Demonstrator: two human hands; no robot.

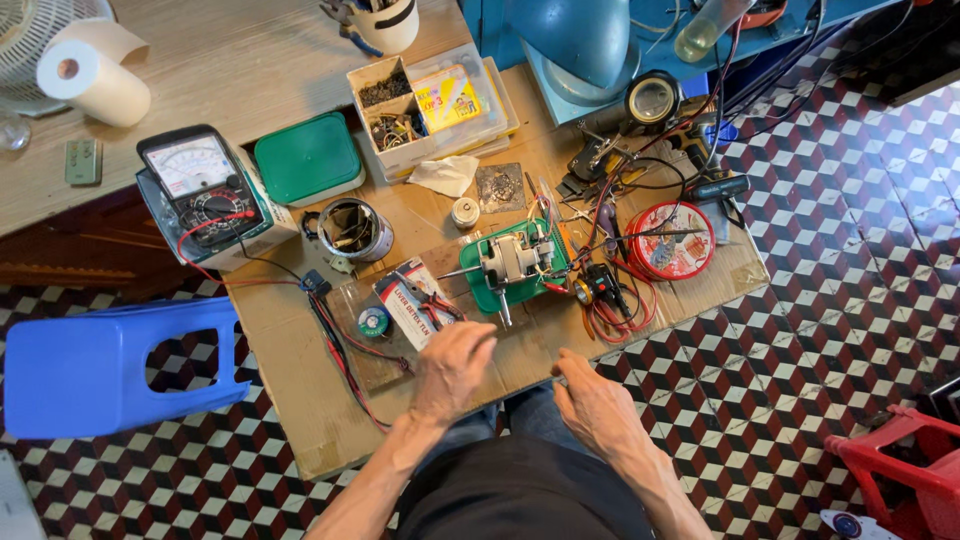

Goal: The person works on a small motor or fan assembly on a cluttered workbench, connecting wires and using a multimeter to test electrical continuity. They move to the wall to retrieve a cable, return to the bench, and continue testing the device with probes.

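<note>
Hands empty: left hand and right hand rest loosely open on the desk; just beyond, the motor looks heavy, rigid, best gripped by its body.

motor: the small grey electric motor sat on the green plastic tray.
meter: the black analog multimeter lay left of the round metal tin.
hands: the left hand and right hand hovered before the tray.

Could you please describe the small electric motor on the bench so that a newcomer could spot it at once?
Start at the low cardboard-topped table and find the green tray at its middle, just beyond the left hand. The motor lies on that tray: a pale metal block with a thin shaft poking out, unlike the round red tin to its right.
</note>
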